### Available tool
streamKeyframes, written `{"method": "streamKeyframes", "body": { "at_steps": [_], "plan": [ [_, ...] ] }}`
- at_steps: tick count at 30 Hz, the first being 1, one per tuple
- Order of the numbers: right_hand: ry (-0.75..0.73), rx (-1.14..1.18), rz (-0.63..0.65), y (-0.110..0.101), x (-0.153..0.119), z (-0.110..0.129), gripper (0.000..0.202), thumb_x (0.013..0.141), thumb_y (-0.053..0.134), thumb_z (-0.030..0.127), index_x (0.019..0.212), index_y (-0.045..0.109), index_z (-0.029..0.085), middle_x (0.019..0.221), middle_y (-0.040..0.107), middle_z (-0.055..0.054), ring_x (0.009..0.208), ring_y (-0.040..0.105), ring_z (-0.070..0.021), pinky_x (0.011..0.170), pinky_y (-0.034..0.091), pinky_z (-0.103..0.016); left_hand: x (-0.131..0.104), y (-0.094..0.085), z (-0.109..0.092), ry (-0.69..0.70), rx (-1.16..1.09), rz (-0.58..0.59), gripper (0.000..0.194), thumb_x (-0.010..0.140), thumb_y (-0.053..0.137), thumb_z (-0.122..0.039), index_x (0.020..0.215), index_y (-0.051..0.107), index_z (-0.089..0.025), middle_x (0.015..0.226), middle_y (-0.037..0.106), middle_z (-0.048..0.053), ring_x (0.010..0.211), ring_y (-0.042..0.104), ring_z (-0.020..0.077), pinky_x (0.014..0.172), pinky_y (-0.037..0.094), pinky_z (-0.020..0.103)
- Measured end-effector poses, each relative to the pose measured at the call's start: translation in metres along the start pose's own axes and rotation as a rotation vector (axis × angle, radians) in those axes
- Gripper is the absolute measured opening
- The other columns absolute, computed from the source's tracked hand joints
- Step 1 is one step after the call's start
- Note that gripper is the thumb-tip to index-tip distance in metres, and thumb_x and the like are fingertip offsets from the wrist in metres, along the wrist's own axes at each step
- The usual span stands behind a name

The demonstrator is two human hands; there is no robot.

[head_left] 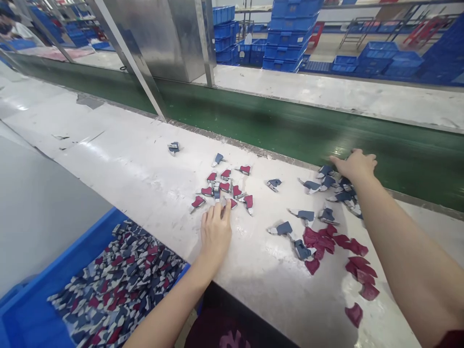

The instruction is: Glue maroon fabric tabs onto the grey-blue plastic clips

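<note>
My left hand (216,233) rests on the white table, its fingertips together at the near edge of a cluster of small red-topped pieces (224,187), touching a red piece (231,204) beside a blue one. At the right, my right hand (355,166) is spread over a pile of blue-topped pieces (342,195) by the green belt; some of its fingertips are hidden behind the hand. Between the hands lie scattered blue pieces (283,228). Loose dark red pieces without grey parts (321,241) lie nearer me.
A blue bin (65,265) full of mixed red, blue and grey pieces stands below the table's near edge. The green conveyor belt (246,116) runs behind the table (145,169). Metal posts (126,53) and stacked blue crates (286,36) stand beyond; a person (20,29) is far left.
</note>
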State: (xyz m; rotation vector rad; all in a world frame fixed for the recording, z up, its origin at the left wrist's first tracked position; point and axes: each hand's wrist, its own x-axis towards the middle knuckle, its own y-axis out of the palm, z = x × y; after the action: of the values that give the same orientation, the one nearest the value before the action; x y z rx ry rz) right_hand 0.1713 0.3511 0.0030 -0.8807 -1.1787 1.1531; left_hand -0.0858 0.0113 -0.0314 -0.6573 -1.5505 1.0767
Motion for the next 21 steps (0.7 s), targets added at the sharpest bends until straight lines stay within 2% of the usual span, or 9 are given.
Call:
{"method": "streamKeyframes", "body": {
  "at_steps": [2, 4, 8, 10, 13, 15, 17, 19, 21],
  "plan": [
    [0.136, 0.020, 0.069, -0.001, 0.001, 0.004, 0.077, 0.093, 0.057, 0.052, 0.128, 0.051, -0.017, 0.121, 0.048, -0.048, 0.124, 0.047, -0.0412, 0.077, 0.028, -0.047, 0.002, 0.001, 0.001, 0.028, 0.012, -0.004, 0.035, 0.093, 0.052, -0.004, 0.122, 0.070, -0.014, 0.090, 0.067, 0.010, 0.079, 0.060, 0.0233, 0.070, 0.046, 0.035],
    [0.202, 0.045, 0.131, -0.005, 0.001, 0.007, 0.075, 0.092, 0.060, 0.047, 0.129, 0.050, -0.018, 0.125, 0.046, -0.050, 0.128, 0.044, -0.0425, 0.079, 0.027, -0.047, 0.003, 0.002, 0.003, 0.045, -0.017, -0.016, 0.034, 0.092, 0.053, -0.004, 0.119, 0.071, -0.013, 0.088, 0.067, 0.010, 0.079, 0.060, 0.0229, 0.070, 0.047, 0.034],
    [0.191, 0.105, 0.218, -0.014, -0.001, 0.013, 0.056, 0.092, 0.061, 0.028, 0.114, 0.059, -0.022, 0.119, 0.054, -0.047, 0.130, 0.043, -0.0398, 0.085, 0.027, -0.046, 0.002, 0.006, 0.008, 0.030, -0.168, -0.090, 0.029, 0.093, 0.055, -0.006, 0.112, 0.074, -0.017, 0.082, 0.065, 0.006, 0.073, 0.060, 0.0190, 0.066, 0.047, 0.030],
    [0.182, 0.149, 0.218, -0.019, -0.004, 0.015, 0.048, 0.092, 0.059, 0.023, 0.116, 0.060, -0.018, 0.122, 0.054, -0.045, 0.129, 0.045, -0.0362, 0.085, 0.029, -0.044, -0.001, 0.008, 0.009, 0.012, -0.231, -0.115, 0.029, 0.094, 0.054, -0.006, 0.110, 0.074, -0.018, 0.081, 0.064, 0.005, 0.071, 0.059, 0.0173, 0.064, 0.046, 0.028],
    [0.158, 0.244, 0.177, -0.032, -0.019, 0.022, 0.046, 0.092, 0.057, 0.026, 0.123, 0.060, -0.008, 0.125, 0.054, -0.039, 0.118, 0.053, -0.0298, 0.084, 0.033, -0.042, -0.002, 0.010, 0.009, 0.002, -0.292, -0.132, 0.030, 0.094, 0.053, -0.005, 0.112, 0.073, -0.018, 0.080, 0.063, 0.004, 0.072, 0.058, 0.0167, 0.063, 0.047, 0.027],
    [0.107, 0.332, 0.158, -0.043, -0.044, 0.031, 0.043, 0.094, 0.053, 0.029, 0.126, 0.061, 0.001, 0.120, 0.060, -0.030, 0.106, 0.058, -0.0254, 0.083, 0.037, -0.040, -0.001, 0.011, 0.009, 0.000, -0.347, -0.181, 0.029, 0.095, 0.052, -0.006, 0.116, 0.070, -0.016, 0.080, 0.061, 0.004, 0.073, 0.058, 0.0166, 0.065, 0.049, 0.027],
    [0.044, 0.442, 0.177, -0.056, -0.083, 0.042, 0.043, 0.096, 0.042, 0.025, 0.136, 0.052, 0.012, 0.110, 0.067, -0.017, 0.090, 0.062, -0.0190, 0.076, 0.042, -0.034, 0.000, 0.009, 0.008, 0.016, -0.433, -0.255, 0.030, 0.096, 0.054, -0.007, 0.121, 0.067, -0.016, 0.081, 0.058, 0.004, 0.074, 0.058, 0.0158, 0.065, 0.050, 0.026],
    [-0.021, 0.555, 0.253, -0.072, -0.133, 0.054, 0.042, 0.095, 0.036, 0.018, 0.132, 0.054, 0.021, 0.104, 0.068, -0.008, 0.074, 0.062, -0.0143, 0.066, 0.045, -0.028, 0.002, 0.003, 0.004, 0.059, -0.536, -0.313, 0.033, 0.096, 0.055, -0.006, 0.125, 0.065, -0.017, 0.083, 0.056, 0.003, 0.075, 0.058, 0.0142, 0.064, 0.051, 0.025],
    [-0.133, 0.720, 0.389, -0.089, -0.184, 0.064, 0.033, 0.096, 0.040, 0.027, 0.120, 0.062, 0.023, 0.095, 0.066, -0.005, 0.071, 0.061, -0.0160, 0.064, 0.047, -0.029, 0.003, -0.009, -0.004, 0.114, -0.635, -0.332, 0.039, 0.094, 0.054, -0.003, 0.129, 0.062, -0.019, 0.087, 0.055, 0.003, 0.078, 0.060, 0.0135, 0.066, 0.054, 0.024]
  ]
}}
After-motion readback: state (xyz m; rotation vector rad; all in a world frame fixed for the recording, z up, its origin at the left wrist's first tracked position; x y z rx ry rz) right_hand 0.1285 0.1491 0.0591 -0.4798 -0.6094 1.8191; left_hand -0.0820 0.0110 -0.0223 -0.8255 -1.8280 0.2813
